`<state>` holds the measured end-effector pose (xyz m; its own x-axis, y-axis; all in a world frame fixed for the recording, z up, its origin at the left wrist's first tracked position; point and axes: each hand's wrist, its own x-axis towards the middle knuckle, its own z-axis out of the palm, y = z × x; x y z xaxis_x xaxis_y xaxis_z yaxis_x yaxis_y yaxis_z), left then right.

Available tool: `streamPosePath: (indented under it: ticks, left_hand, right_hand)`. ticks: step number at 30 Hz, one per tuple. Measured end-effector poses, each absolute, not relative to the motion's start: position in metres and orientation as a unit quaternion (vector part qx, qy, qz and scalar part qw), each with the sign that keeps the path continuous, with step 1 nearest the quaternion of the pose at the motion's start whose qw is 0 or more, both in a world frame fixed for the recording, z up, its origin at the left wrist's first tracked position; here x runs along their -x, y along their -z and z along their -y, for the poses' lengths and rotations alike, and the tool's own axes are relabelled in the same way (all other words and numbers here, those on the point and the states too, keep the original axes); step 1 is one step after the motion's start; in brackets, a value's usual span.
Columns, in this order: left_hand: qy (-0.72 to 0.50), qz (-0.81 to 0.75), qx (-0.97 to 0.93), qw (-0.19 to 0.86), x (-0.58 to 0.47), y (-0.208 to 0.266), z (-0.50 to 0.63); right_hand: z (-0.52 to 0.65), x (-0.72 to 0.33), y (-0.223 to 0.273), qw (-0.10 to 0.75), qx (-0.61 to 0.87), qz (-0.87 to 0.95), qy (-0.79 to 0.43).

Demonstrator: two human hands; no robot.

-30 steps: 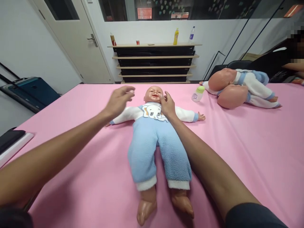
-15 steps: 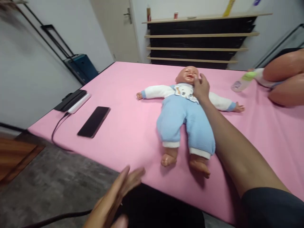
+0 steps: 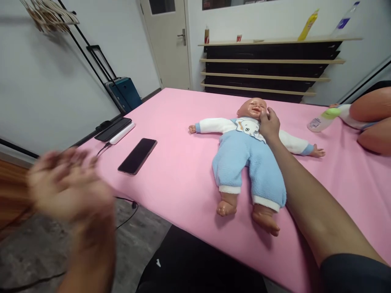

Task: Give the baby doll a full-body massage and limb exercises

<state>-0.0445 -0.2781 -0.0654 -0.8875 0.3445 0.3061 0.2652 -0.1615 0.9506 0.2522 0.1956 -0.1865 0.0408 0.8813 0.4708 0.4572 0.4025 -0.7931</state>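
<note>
A baby doll point(image 3: 241, 148) in a light blue outfit with white sleeves lies on its back on the pink-covered table point(image 3: 177, 175), arms spread and feet pointing towards me. On one side of its neck and chin, my right hand point(image 3: 270, 125) grips it, thumb on the front; the other fingertips are partly hidden. My left hand point(image 3: 71, 187) is raised off the table's left edge, palm up and blurred by motion. Its fingers look apart and slightly curled, with nothing in them. The dark phone point(image 3: 137, 156) lies on the table between that hand and the doll.
A bottle with a green cap point(image 3: 323, 120) lies by another doll point(image 3: 372, 112) on the right. At the back left of the table are a black case point(image 3: 113, 129) and a white cabled device point(image 3: 122, 133). Beyond stand a shelf point(image 3: 275, 62) and a blue suitcase point(image 3: 125, 94).
My left hand has swung up and left from the table's near edge, turning palm up. The right hand keeps its hold on the doll. The view has tilted upward and shifted left.
</note>
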Motion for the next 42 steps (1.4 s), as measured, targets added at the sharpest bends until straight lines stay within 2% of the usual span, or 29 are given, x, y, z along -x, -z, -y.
streamPosePath:
  ticks: [1, 3, 5, 8, 13, 21, 32, 42]
  left_hand:
    - [-0.786, -0.566, -0.249, 0.006, 0.032, 0.062, 0.240]
    - [-0.810, -0.501, -0.288, 0.103, 0.013, 0.058, 0.150]
    - [-0.783, -0.500, -0.341, 0.146, -0.001, 0.058, 0.056]
    - [-0.725, -0.516, -0.429, 0.156, -0.020, 0.073, -0.062]
    - [-0.600, -0.560, -0.534, 0.202, -0.064, 0.125, -0.159]
    - [-0.554, -0.453, -0.655, 0.244, -0.094, 0.153, -0.186]
    - [-0.541, -0.518, -0.619, 0.236, -0.085, 0.164, -0.168]
    - [-0.544, -0.477, -0.630, 0.281, -0.083, 0.162, -0.162]
  right_hand:
    - [-0.196, -0.252, 0.186, 0.516, 0.506, 0.659, -0.209]
    - [-0.194, -0.251, 0.185, 0.520, 0.504, 0.654, -0.218]
    - [-0.191, -0.250, 0.182, 0.524, 0.503, 0.647, -0.230]
    - [-0.186, -0.248, 0.180, 0.521, 0.502, 0.645, -0.246]
    - [-0.185, -0.248, 0.180, 0.513, 0.493, 0.648, -0.272]
    - [-0.177, -0.248, 0.171, 0.467, 0.462, 0.702, -0.276]
    - [-0.171, -0.245, 0.169, 0.472, 0.476, 0.684, -0.289]
    - [-0.168, -0.246, 0.169, 0.486, 0.466, 0.671, -0.310]
